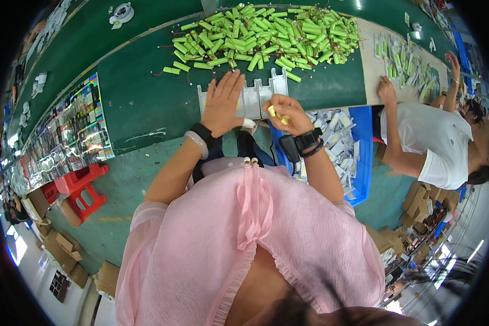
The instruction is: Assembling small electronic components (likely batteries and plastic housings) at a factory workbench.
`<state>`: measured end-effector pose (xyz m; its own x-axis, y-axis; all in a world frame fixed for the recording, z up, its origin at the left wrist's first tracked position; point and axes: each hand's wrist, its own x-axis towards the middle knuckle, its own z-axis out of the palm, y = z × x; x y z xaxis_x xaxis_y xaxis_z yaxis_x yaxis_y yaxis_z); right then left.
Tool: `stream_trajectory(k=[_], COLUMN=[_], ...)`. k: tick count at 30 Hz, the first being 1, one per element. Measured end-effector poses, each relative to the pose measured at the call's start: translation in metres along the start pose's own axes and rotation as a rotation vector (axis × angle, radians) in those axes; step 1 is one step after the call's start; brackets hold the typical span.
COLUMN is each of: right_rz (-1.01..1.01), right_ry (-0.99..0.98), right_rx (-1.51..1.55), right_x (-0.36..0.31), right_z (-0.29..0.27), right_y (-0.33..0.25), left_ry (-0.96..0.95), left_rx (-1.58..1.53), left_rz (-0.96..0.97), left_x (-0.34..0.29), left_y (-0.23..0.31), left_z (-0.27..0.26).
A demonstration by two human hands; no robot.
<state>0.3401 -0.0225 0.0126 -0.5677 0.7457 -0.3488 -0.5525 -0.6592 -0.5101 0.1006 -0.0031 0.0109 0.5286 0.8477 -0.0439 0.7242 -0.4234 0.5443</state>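
Observation:
A row of light grey plastic shells (251, 100) lies along the near edge of the green table. My left hand (223, 106) rests flat over the shells at the left end, fingers stretched out and holding nothing. Something white shows by its thumb tip; I cannot tell what it is. At the right end of the row, my right hand (288, 115) is curled around small yellow pieces (277, 115), with its fingers close to the last shell. Beyond the shells spreads a big pile of green cylindrical battery cells (309, 35) with thin wires.
Below the table edge at right stands a blue bin (365, 157) full of white plastic parts. A co-worker in a white shirt (429, 141) reaches over a pale board (368, 60) with more green cells. At left are a printed sheet (73, 122) and red stools (84, 190).

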Motion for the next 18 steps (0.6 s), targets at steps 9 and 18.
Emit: stream_trajectory(k=[9, 18], right_rz=[0.126, -0.221], right_ry=[0.266, 0.274], right_rx=[-0.366, -1.909], right_x=[0.06, 0.084], right_z=[0.031, 0.037], right_y=[-0.002, 0.023], left_ry=[-0.087, -0.07], left_rx=[0.098, 0.097], left_rz=[-0.049, -0.036], left_x=[-0.012, -0.014], left_y=[-0.026, -0.028], left_z=[0.0, -0.001])
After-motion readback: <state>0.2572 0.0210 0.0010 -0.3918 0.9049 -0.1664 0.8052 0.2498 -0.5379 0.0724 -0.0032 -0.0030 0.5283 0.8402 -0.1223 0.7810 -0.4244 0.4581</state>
